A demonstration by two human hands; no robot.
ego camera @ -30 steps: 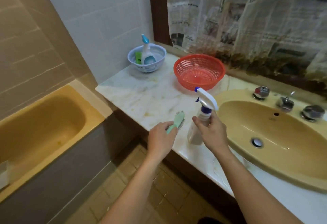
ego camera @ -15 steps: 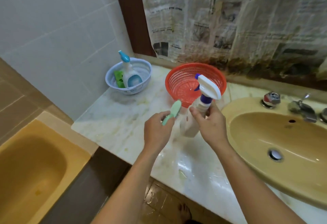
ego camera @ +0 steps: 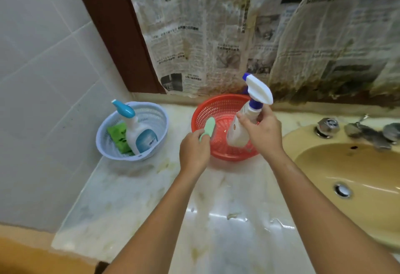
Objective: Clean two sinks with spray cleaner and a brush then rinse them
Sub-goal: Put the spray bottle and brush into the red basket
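Basket, blue [ego camera: 160,126]: far left on the counter [ego camera: 134,198], with a white bottle [ego camera: 138,135] and a green pack [ego camera: 118,135] inside.
Left hand [ego camera: 193,150]: curled tight round the handle of the green brush [ego camera: 208,127].
Brush: its head points away, over the left rim of the red basket [ego camera: 218,107].
Spray bottle [ego camera: 240,126]: tilted over the red basket, nozzle up.
Right hand [ego camera: 264,135]: wrapped round the spray bottle's neck.
Sink [ego camera: 357,170]: yellow, on the right, with taps [ego camera: 326,125] on its far side.

Soft even light, glare on the wet countertop [ego camera: 218,215], wide-angle bending at edges, taps [ego camera: 365,132] seemingly blurred.
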